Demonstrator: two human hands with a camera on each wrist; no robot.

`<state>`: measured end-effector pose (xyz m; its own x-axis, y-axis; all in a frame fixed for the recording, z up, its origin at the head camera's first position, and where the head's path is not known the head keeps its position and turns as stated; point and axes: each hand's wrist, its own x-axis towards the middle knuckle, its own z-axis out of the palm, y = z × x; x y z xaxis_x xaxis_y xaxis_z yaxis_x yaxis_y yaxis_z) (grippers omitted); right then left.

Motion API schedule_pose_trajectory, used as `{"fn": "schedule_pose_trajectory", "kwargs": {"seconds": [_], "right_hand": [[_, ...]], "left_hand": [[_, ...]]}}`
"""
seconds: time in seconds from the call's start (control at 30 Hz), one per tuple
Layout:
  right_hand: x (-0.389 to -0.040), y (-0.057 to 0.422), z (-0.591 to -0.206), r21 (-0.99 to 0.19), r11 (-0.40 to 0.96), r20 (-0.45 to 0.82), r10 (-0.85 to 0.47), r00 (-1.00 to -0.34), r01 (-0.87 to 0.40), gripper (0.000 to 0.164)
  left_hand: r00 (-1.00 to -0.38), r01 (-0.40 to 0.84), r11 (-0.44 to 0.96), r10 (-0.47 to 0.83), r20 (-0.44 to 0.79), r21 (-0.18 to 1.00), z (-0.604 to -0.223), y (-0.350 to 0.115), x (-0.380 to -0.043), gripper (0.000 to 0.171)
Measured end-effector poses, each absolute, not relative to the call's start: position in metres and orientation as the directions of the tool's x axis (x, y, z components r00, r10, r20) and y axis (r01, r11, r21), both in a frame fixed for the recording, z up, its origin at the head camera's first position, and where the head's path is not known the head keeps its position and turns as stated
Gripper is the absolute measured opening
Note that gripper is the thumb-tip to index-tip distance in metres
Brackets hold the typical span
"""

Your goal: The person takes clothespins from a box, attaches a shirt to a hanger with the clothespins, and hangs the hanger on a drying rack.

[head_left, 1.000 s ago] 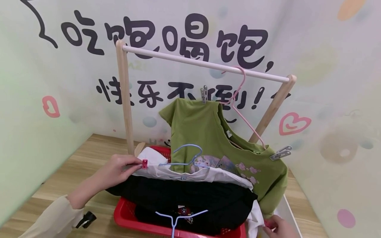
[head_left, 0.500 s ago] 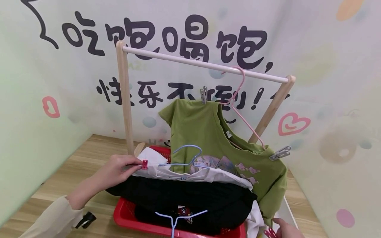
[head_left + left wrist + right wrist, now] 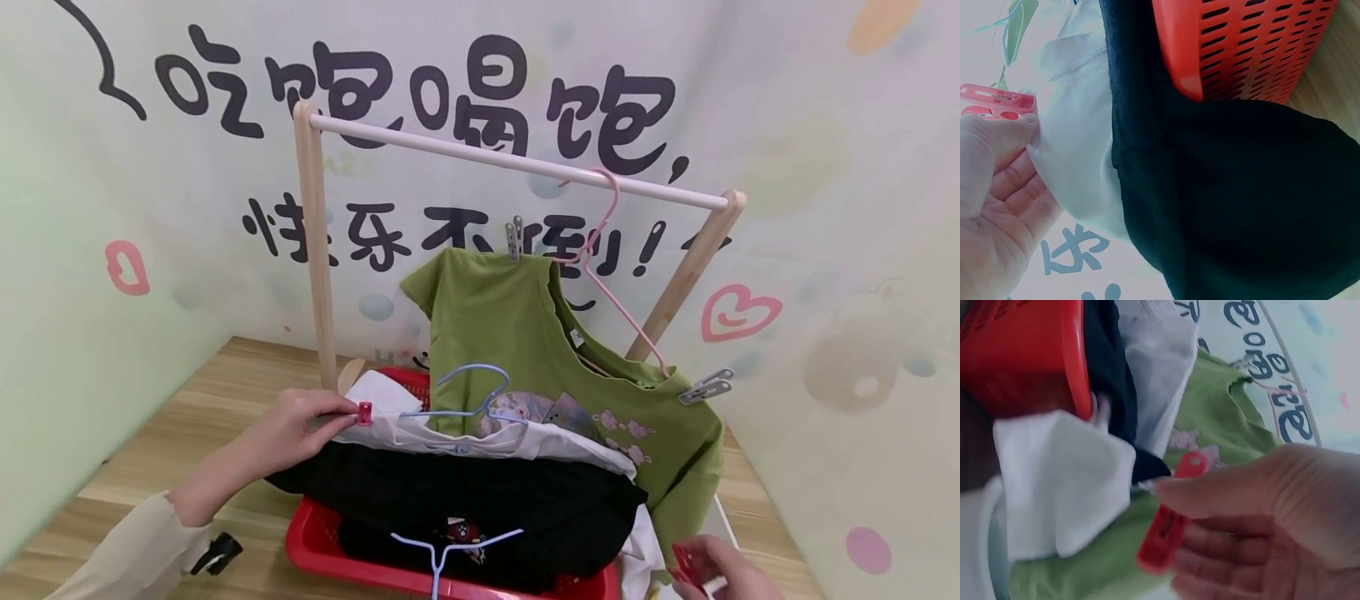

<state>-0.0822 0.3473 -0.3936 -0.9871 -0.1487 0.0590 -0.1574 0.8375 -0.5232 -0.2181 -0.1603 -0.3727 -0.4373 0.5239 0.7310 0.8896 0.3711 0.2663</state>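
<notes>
In the head view my left hand (image 3: 296, 425) pinches the shoulder of a white shirt (image 3: 517, 440), right beside a red clothespin (image 3: 364, 414) on it. A blue hanger (image 3: 491, 400) pokes out of that shirt's neckline. My right hand (image 3: 723, 568), at lower right, holds another red clothespin (image 3: 1172, 512) between thumb and fingers. That clothespin is apart from the white sleeve (image 3: 1063, 481) in the right wrist view. A black shirt (image 3: 480, 483) drapes in front of the white one, over a red basket (image 3: 300, 542).
A green shirt (image 3: 487, 317) hangs behind on a pink hanger (image 3: 617, 200) from the rack's white rail (image 3: 450, 150), with grey clothespins (image 3: 705, 387) on its shoulders. A second blue hanger (image 3: 437, 560) lies at the front. A white bin (image 3: 720, 525) stands at right, partly hidden.
My right hand has lifted a red clothespin out from the white bin area, and its body is now plainly visible. My left hand stays in place on the white shirt.
</notes>
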Motion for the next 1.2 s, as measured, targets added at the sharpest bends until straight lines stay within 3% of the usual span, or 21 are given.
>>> {"fn": "schedule_pose_trajectory", "kwargs": {"seconds": [0.1,0.23,0.3,0.53,0.7,0.83,1.0,1.2], "right_hand": [[-0.084,0.322,-0.386,-0.544,0.838,0.141,0.050,-0.989,-0.035,0.032],[-0.089,0.298,-0.380,-0.526,0.836,0.382,0.067,-0.922,-0.157,0.043],[-0.093,0.291,-0.377,-0.519,0.831,0.437,0.057,-0.898,-0.200,0.048],[-0.107,0.271,-0.368,-0.598,0.757,0.531,0.128,-0.837,-0.264,0.042],[-0.119,0.260,-0.363,-0.654,0.699,0.558,0.189,-0.808,-0.288,0.043],[-0.130,0.254,-0.361,-0.668,0.642,0.602,0.168,-0.781,-0.376,0.044],[-0.143,0.249,-0.361,-0.619,0.607,0.677,0.090,-0.731,-0.499,0.043],[-0.153,0.247,-0.365,-0.557,0.572,0.750,0.034,-0.661,-0.603,0.042]], "left_hand": [[-0.440,0.888,0.377,0.525,0.728,0.264,-0.372,-0.161,-0.217,0.014],[-0.449,0.884,0.382,0.530,0.719,0.270,-0.372,-0.161,-0.217,0.007],[-0.452,0.883,0.381,0.533,0.716,0.274,-0.372,-0.161,-0.217,0.005],[-0.447,0.885,0.383,0.535,0.717,0.267,-0.373,-0.162,-0.217,0.007],[-0.448,0.883,0.389,0.537,0.715,0.261,-0.373,-0.162,-0.217,0.022],[-0.449,0.882,0.392,0.537,0.714,0.260,-0.373,-0.162,-0.217,0.027],[-0.446,0.885,0.381,0.535,0.717,0.266,-0.374,-0.163,-0.217,0.006],[-0.444,0.886,0.379,0.532,0.721,0.265,-0.374,-0.163,-0.218,0.006]]}}
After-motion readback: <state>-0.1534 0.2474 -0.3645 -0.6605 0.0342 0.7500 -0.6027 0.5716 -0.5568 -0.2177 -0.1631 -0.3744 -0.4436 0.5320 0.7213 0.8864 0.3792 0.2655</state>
